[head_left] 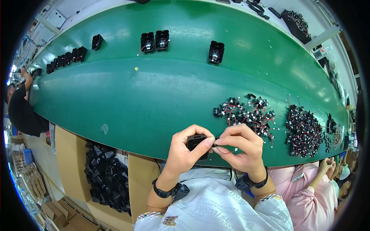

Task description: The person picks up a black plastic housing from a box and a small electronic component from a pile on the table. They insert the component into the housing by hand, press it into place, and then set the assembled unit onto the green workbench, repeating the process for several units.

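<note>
At the near edge of the green table, my left hand is closed around a small black plastic housing. My right hand meets it from the other side, thumb and fingers pinched on a small wired part at the housing's edge. A thin wire curves below those fingertips, with a white connector beside them. My fingers cover much of both pieces, so whether they are joined I cannot tell. Just beyond my right hand lies a loose pile of small black parts with red wires and white connectors.
Farther right is a denser pile of wired parts. Black housings stand across the table, with a row at far left. A cardboard box of black pieces sits below the edge, left. Co-workers sit at both sides.
</note>
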Motion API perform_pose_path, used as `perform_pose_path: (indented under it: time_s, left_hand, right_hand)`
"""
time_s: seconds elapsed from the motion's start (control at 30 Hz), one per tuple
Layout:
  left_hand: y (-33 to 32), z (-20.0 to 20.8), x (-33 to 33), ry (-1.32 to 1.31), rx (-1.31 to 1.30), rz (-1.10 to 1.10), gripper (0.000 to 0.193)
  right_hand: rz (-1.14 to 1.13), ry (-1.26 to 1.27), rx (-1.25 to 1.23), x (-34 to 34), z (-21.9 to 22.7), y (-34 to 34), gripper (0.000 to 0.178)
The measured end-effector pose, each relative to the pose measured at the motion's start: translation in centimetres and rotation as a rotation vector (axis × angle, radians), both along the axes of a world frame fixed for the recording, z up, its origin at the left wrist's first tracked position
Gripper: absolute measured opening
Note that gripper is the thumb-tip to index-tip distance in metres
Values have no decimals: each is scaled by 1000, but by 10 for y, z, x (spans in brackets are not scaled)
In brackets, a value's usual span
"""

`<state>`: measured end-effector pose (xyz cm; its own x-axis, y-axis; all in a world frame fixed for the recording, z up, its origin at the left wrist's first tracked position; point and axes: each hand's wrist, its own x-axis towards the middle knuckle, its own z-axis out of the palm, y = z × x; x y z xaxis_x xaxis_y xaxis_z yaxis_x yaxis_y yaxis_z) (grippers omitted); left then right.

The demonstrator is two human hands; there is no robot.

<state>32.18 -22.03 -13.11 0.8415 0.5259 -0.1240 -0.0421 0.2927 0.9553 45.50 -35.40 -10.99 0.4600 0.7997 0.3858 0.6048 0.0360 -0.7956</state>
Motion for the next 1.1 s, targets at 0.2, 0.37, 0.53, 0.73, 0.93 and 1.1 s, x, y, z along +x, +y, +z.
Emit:
perform_pose_path:
  time_s: [0.2, 0.37, 0.53, 0.73, 0.93, 1.1]
  left_hand:
    - [18, 0, -6, 137, -55, -199, 15]
    - [22, 1, -4, 134, -44, -300, 21]
    - [12, -9, -2, -82, -334, -212, 36]
    - [4, -24, 1, -228, -587, -93, 44]
    - [1, -12, 5, -97, -404, 99, 53]
    - [-3, -17, 1, -108, -212, 111, 68]
  right_hand:
    - [93, -70, -51, 0, -1, -1, 26]
    - [233, -68, -123, 7, 1, -1, 20]
    - [151, 218, -110, -2, -10, -5, 15]
    - [75, 338, 104, -18, -25, -12, 26]
    - [41, 214, 115, -20, -22, -9, 24]
    - [4, 113, 168, -22, -22, 1, 22]
